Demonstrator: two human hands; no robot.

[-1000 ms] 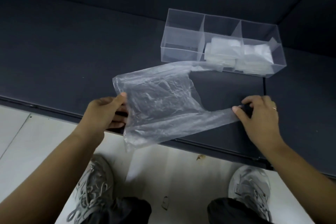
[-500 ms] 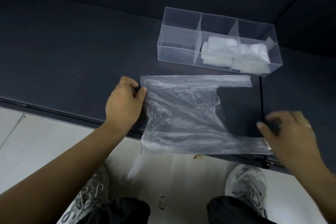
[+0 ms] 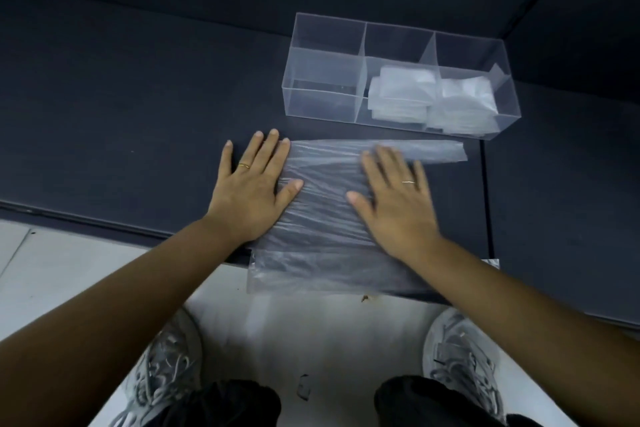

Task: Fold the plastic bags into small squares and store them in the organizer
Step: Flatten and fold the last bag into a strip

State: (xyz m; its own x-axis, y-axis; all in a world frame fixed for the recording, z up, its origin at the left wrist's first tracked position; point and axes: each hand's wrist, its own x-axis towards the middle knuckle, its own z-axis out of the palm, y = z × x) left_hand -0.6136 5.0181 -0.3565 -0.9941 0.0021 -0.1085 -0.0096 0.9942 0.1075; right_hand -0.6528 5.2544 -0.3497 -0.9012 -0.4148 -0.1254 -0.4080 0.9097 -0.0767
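1. Flat on the tabletop (image 3: 138, 107) lies the bag (image 3: 325, 218), spread at the near edge, with its near strip overhanging that edge above the floor (image 3: 69, 270). One handle strip runs along its far side toward the right, just short of the organizer (image 3: 391, 42).
2. Both hands press it, palms down and fingers spread; neither grip is closed on anything. The left hand (image 3: 254, 191) sits at the bag's left edge, mostly on bare tabletop, with thumb and fingertips over the film. The right hand (image 3: 398, 198) lies squarely on the middle, blurred.
3. Likely reason: thin film traps air and springs back, so pinning one side while flattening with the other gives a smooth sheet that can take a crease. The bag is not yet folded.
4. The organizer stands beyond the bag, toward the far right corner, apart from it. Its left compartment looks empty; the middle and right ones hold folded squares (image 3: 401, 94).
5. The tabletop is dark and matte, with a seam running front to back at the right. A dark wall rises behind.
6. Below, the floor is pale tile; grey shoes (image 3: 166, 367) show, with small scraps between them.
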